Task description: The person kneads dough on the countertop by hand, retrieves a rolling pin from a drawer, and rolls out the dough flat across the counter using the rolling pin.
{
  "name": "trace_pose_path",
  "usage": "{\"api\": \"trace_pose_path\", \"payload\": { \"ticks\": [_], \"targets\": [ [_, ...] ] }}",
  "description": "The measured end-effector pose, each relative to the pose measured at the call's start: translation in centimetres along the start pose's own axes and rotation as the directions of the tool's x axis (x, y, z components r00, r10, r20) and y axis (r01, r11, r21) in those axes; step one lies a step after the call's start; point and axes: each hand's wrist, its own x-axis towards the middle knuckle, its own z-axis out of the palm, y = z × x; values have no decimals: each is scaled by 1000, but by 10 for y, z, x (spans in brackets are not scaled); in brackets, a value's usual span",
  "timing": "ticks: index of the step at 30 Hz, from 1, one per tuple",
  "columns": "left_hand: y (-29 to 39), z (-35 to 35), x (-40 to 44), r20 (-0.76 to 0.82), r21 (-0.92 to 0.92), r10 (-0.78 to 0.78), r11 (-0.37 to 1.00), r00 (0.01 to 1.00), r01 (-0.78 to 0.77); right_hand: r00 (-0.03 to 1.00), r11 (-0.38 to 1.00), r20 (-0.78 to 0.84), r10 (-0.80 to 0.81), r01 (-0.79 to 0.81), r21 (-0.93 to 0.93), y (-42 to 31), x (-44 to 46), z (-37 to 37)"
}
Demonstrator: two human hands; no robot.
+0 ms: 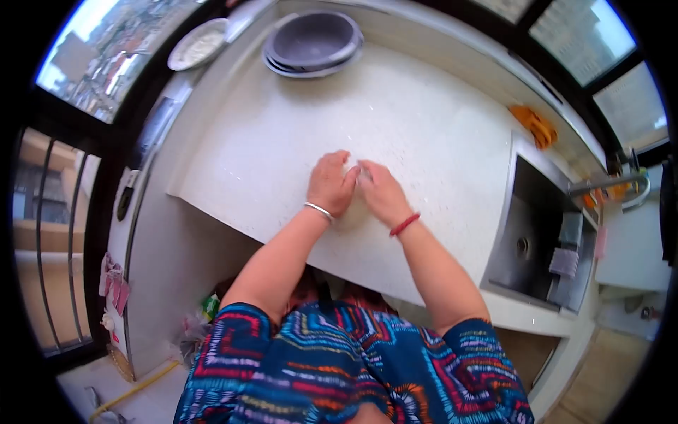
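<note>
My left hand, with a silver bangle at the wrist, is over the white countertop. Close beside it is my right hand, wearing a red bracelet. The fingertips of both hands meet, curled toward each other. A bit of something pale shows between them, mostly covered by the fingers and too small to name. Fine pale specks lie scattered on the counter around the hands.
Stacked grey basins stand at the back left. On the left ledge are a white plate with pale contents and a dark-handled knife. At right are a steel sink, its faucet and an orange cloth.
</note>
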Motion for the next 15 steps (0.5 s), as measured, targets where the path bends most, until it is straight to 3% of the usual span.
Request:
{"api": "trace_pose_path", "payload": {
  "ticks": [1, 2, 4, 5, 7, 8, 10, 11, 13, 15],
  "targets": [
    [-4, 1, 9, -30, -30, -55, 998, 998, 54, 995, 997, -88, -51, 45, -66, -1, 1, 11],
    [-1, -2, 16, 26, -36, -251, 967, 968, 252, 989, 992, -140, -45, 27, -125, 3, 3, 21],
    [-8, 1, 13, 109, 161, -199, 970, 974, 180, 972, 964, -234, -17, -47, -263, -2, 3, 32],
    [-10, -1, 18, 302, 262, -178, 960, 937, 98, 959, 933, -283, 5, -106, -344, -7, 5, 36],
    [10, -27, 20, 422, 82, -256, 966, 870, 244, 975, 892, -221, 25, -122, -435, -13, 16, 31],
    [8, -33, 25, 402, 80, -246, 969, 882, 234, 981, 835, -177, 83, -165, -525, -14, 28, 27],
    [0, -45, 36, 541, 154, -254, 967, 801, 203, 975, 805, -197, 101, -197, -559, -7, 57, 27],
    [-1, -46, 46, 521, 148, -248, 969, 817, 200, 967, 767, -214, 135, -239, -595, -3, 72, 26],
    [-1, -43, 55, 520, 116, -436, 888, 734, 445, 978, 749, -147, 149, -209, -629, 1, 90, 24],
    [-2, -35, 48, 472, 102, -453, 880, 757, 463, 985, 705, -29, 173, -144, -695, -10, 96, 16]
  ]
}}
